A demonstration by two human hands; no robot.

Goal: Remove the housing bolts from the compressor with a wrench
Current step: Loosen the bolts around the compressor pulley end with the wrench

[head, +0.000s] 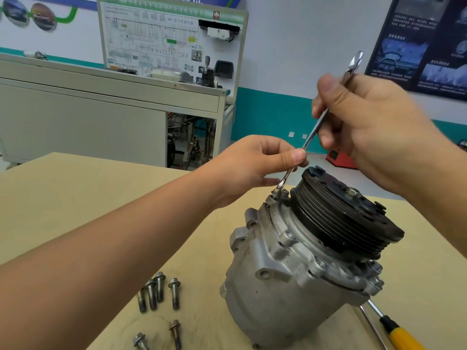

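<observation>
A grey aluminium compressor [278, 279] with a black ribbed pulley [346, 218] lies tilted on the table. A slim steel wrench [316, 130] stands steeply, its lower end on a housing bolt [279, 192] at the compressor's upper left flange. My right hand [374, 132] grips the wrench's upper shaft. My left hand [255, 168] pinches the lower shaft just above the bolt. Several removed bolts [159, 291] lie loose on the table to the compressor's left.
A yellow-handled screwdriver [396, 329] lies at the compressor's lower right, by the tan table [75, 198] edge. Behind the table stand a grey cabinet [88, 117] with a training display board [171, 39] and a dark wall poster [424, 41].
</observation>
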